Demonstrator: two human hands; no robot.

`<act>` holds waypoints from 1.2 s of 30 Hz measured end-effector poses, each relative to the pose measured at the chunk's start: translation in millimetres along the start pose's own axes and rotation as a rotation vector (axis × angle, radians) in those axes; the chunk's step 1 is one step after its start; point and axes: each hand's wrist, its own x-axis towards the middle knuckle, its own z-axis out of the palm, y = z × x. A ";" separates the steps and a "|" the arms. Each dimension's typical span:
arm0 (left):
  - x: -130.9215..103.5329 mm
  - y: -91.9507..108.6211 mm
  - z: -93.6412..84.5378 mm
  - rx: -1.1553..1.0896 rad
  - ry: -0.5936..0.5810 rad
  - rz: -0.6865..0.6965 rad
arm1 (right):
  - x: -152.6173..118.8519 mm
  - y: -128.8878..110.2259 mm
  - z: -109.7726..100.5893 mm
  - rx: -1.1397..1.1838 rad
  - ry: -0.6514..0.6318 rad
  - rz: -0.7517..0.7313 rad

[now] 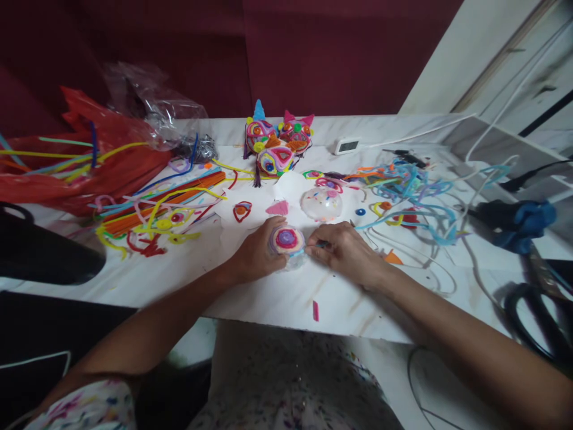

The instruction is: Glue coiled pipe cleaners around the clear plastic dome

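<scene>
My left hand (259,252) is wrapped round the left side of a small round ornament (286,240) with purple, pink and cream rings over a clear base. At its right edge, my right hand (338,248) is pinched on something small and dark, too small to name, with light blue showing beside the fingertips. A clear dome (321,204) with coloured dots lies just behind my hands. Near it are a pink fuzzy triangle (277,208) and a red-edged eye-shaped piece (242,211). A short pink strip (316,310) lies near the table's front edge.
Three colourful animal-like ornaments (278,143) stand at the back. Pipe cleaners (165,203) and a red bag (120,161) lie left, beside a black cylinder (49,245). Tangled blue strands (416,185), an orange piece (393,257), cables and black-handled scissors (532,316) are right.
</scene>
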 end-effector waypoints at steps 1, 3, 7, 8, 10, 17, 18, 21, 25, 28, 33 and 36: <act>0.0 -0.3 -0.1 -0.005 -0.001 0.006 | -0.2 -0.7 -0.7 0.001 -0.002 -0.001; -0.1 -1.0 -0.1 -0.016 0.001 0.012 | -0.4 -2.4 -2.1 -0.004 -0.004 -0.003; 0.3 -0.2 0.4 -0.027 0.006 -0.003 | 0.0 -5.3 -3.6 -0.018 -0.014 -0.001; 0.5 0.6 0.4 -0.023 0.010 -0.008 | 0.2 -5.9 -3.8 -0.021 -0.017 0.000; 1.0 2.3 0.3 -0.011 0.018 -0.017 | 0.6 -7.1 -3.9 -0.027 -0.023 0.004; 1.1 3.3 -1.0 0.000 0.004 -0.046 | -2.0 -6.9 -5.8 -0.038 -0.052 0.017; 1.0 2.7 -1.1 0.002 0.004 -0.043 | -3.0 -5.5 -6.5 -0.041 -0.055 0.016; 1.5 0.4 -1.9 0.023 -0.004 -0.014 | -6.2 0.7 -9.0 -0.081 -0.066 -0.012; 2.9 -1.7 -3.6 0.049 -0.016 0.015 | -13.6 7.7 -15.2 -0.213 -0.011 -0.076; 3.2 -0.7 -5.0 0.051 -0.016 0.024 | -32.6 9.8 -24.6 -0.320 0.125 -0.150; 2.6 2.0 -6.2 0.031 -0.025 0.007 | -106.6 26.3 -38.6 -0.406 0.202 -0.065; 2.2 0.1 -5.5 0.031 -0.023 0.002 | -158.4 48.0 -36.9 -0.412 0.172 0.029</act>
